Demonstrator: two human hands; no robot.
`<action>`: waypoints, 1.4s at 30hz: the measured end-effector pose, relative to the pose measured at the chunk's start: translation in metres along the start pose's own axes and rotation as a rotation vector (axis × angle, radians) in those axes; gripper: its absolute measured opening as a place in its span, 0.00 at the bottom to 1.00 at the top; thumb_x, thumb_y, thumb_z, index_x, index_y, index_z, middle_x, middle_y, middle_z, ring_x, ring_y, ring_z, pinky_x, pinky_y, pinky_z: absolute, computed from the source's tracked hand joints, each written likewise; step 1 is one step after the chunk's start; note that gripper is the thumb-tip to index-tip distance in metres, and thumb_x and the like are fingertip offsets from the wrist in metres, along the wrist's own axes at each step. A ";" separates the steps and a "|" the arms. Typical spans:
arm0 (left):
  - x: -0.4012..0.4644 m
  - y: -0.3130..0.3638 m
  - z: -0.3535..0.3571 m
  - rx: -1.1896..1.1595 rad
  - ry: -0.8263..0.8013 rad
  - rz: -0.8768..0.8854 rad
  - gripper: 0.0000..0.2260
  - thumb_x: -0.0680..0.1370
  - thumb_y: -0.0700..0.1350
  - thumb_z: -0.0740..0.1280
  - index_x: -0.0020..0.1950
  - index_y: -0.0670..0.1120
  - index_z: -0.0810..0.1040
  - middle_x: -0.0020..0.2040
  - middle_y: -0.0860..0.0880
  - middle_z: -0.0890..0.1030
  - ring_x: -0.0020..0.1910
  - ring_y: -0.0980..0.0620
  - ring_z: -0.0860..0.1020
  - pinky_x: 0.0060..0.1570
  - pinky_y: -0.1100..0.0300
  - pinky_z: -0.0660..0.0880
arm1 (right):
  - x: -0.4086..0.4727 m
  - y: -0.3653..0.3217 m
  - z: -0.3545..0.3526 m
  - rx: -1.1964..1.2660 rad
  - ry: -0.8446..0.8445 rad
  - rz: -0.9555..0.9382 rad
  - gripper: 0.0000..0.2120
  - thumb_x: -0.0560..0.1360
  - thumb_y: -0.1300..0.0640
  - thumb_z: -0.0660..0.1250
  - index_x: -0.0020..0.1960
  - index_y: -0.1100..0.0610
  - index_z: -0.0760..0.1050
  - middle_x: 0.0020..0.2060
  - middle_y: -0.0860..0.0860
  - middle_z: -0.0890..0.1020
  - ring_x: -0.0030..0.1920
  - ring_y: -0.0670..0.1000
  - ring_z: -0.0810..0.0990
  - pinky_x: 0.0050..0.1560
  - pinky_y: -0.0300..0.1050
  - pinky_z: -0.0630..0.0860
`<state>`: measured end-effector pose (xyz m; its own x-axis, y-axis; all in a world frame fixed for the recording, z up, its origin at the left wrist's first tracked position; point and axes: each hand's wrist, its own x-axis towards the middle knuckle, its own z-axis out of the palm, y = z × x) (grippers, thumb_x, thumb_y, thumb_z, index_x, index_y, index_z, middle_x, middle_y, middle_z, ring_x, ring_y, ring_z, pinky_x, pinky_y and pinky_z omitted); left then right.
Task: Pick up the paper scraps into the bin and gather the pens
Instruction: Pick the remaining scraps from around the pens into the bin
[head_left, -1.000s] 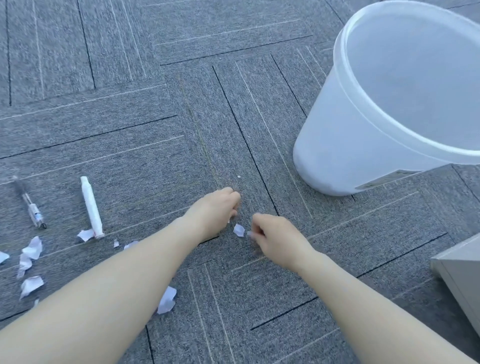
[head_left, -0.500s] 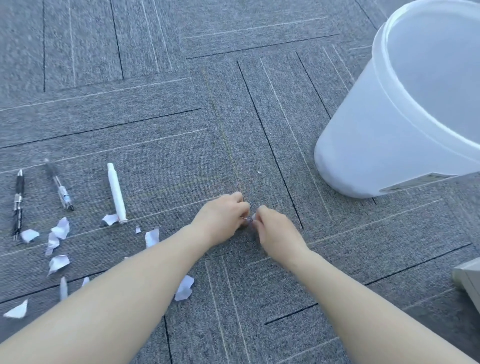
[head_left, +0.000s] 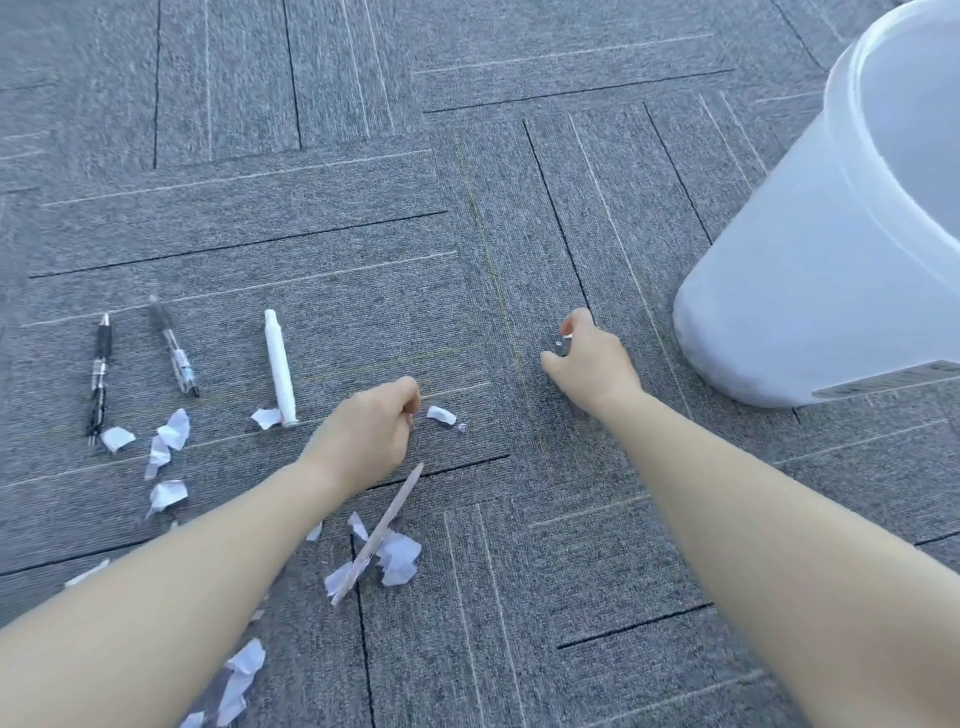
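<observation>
Hands, together half a second ago, have parted | right hand pinches small paper scrap, now nearer bin at right: drop looks next | left hand curled, contents unclear, beside scrap | pens still far-left on floor.

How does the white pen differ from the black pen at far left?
The white pen is thick and plain white; the black pen is slimmer and dark with metallic bands. A paper scrap touches the white pen's near end; another scrap lies by the black pen's. Both lie flat on the carpet, roughly parallel.
</observation>
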<state>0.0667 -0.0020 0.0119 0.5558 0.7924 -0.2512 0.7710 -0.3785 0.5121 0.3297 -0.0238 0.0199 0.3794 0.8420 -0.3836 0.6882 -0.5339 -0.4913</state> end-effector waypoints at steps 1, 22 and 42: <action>-0.001 0.001 0.001 -0.015 0.005 -0.002 0.08 0.76 0.37 0.58 0.44 0.50 0.68 0.37 0.49 0.78 0.35 0.48 0.75 0.36 0.51 0.74 | 0.002 -0.001 0.001 -0.030 0.005 -0.003 0.12 0.77 0.51 0.65 0.55 0.53 0.64 0.38 0.49 0.74 0.36 0.50 0.74 0.31 0.44 0.65; 0.028 0.032 0.024 0.042 -0.078 0.074 0.04 0.80 0.44 0.61 0.46 0.46 0.71 0.45 0.49 0.74 0.44 0.47 0.76 0.45 0.54 0.73 | -0.005 0.009 -0.007 0.226 0.125 -0.036 0.09 0.79 0.56 0.59 0.42 0.58 0.71 0.32 0.50 0.74 0.30 0.49 0.68 0.28 0.43 0.64; 0.169 0.387 -0.084 -0.167 0.099 0.426 0.10 0.78 0.45 0.63 0.48 0.42 0.82 0.48 0.44 0.83 0.48 0.43 0.79 0.49 0.53 0.76 | -0.069 0.048 -0.305 0.054 0.344 0.266 0.13 0.78 0.54 0.61 0.46 0.61 0.80 0.36 0.58 0.77 0.37 0.57 0.74 0.39 0.48 0.70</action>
<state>0.4330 0.0253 0.2370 0.7735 0.6280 0.0854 0.4156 -0.6043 0.6797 0.5254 -0.0841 0.2616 0.7292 0.6467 -0.2238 0.5089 -0.7311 -0.4544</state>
